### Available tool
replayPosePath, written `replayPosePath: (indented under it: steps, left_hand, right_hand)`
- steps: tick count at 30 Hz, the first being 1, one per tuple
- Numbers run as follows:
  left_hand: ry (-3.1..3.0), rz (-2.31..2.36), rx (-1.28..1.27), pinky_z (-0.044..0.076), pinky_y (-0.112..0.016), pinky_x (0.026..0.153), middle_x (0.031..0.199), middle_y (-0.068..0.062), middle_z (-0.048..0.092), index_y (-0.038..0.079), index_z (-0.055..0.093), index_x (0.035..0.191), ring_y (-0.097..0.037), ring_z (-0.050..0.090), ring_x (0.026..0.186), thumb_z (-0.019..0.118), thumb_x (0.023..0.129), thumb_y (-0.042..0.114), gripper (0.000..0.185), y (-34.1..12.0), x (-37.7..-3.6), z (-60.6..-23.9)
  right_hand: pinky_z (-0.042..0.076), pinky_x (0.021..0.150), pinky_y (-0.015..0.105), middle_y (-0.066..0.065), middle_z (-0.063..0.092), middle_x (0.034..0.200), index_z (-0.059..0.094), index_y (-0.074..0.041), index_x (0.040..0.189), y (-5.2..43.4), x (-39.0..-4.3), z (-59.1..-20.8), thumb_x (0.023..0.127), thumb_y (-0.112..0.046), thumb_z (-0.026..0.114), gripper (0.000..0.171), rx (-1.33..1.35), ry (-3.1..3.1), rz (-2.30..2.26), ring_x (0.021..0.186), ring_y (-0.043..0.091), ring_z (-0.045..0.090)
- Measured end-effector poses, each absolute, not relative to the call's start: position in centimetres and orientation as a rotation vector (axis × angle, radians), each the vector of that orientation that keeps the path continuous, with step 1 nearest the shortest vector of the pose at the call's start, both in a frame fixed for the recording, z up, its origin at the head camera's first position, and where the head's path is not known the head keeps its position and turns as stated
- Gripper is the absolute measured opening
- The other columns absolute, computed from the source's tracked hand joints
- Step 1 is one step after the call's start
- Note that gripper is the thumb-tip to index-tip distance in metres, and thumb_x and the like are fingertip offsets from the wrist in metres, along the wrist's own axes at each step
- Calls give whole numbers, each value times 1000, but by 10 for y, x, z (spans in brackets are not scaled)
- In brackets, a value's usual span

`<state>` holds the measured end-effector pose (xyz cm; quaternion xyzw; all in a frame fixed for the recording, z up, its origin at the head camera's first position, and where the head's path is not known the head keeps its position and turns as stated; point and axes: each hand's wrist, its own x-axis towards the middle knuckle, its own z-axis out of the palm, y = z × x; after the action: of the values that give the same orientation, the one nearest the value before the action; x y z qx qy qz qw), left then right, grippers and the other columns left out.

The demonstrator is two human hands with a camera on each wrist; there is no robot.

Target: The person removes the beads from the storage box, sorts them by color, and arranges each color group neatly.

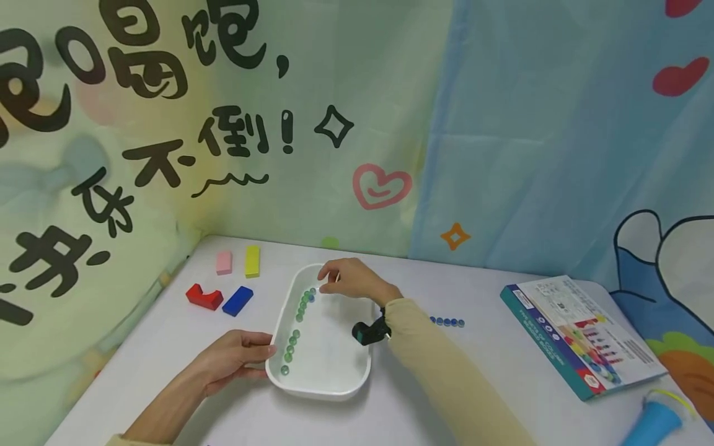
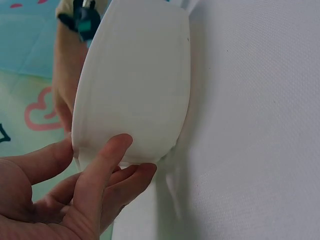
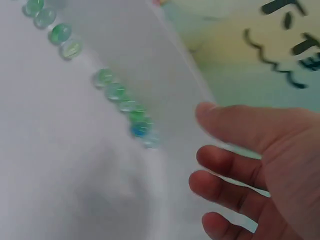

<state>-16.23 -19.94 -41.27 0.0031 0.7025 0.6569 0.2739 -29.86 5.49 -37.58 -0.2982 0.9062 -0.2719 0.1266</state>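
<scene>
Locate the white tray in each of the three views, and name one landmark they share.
Head: white tray sits centre-low on the table, left hand gripping its near-left rim.
Left wrist: its outer wall fills the upper centre, above the fingers.
Right wrist: its floor covers the left half, carrying green marbles.
Shared landmark: the tray's rim.

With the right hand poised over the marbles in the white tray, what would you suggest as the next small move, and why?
Probably lower the right hand and pinch the blue marble at the far end of the row. That hand hovers empty just above the marbles, which lie along the tray's left wall, mostly green. The left hand holds the white tray by its near-left rim, so the tray should stay put.
</scene>
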Motion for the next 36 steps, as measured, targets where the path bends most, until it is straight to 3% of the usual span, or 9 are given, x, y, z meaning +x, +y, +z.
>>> replayPosePath:
  steps: [9,22,30,36]
  left_hand:
    - [1872,1778,22,60,-36,84,124,-24,63,-16,43,136,-20,69,102,66,92,16,58,-199,-162,-414]
    - [1880,1779,27,60,-36,84,124,-24,63,-16,43,136,-20,68,101,66,92,16,59,-198,-162,-412]
    - [1883,1781,21,60,-35,84,123,-23,63,-17,43,135,-19,68,101,66,92,15,58,-197,-163,-413]
    - [1901,1758,-5,60,-35,83,121,-21,65,-15,44,136,-21,70,98,68,91,18,61,-199,-163,-412]
  right_hand:
    - [43,65,22,2,63,89,70,-13,104,21,-303,-407,86,-15,73,18,-732,2665,-648,75,13,51]
    - [45,70,22,-4,63,84,71,-18,94,13,-303,-413,84,-20,76,11,-740,2744,-476,77,11,51]
    - [45,66,21,-2,64,86,71,-17,98,30,-307,-397,87,-22,72,11,-850,2703,-556,75,10,52]
    - [47,65,21,-1,63,82,71,-17,101,71,-303,-365,88,-22,72,13,-955,2649,-743,75,11,54]
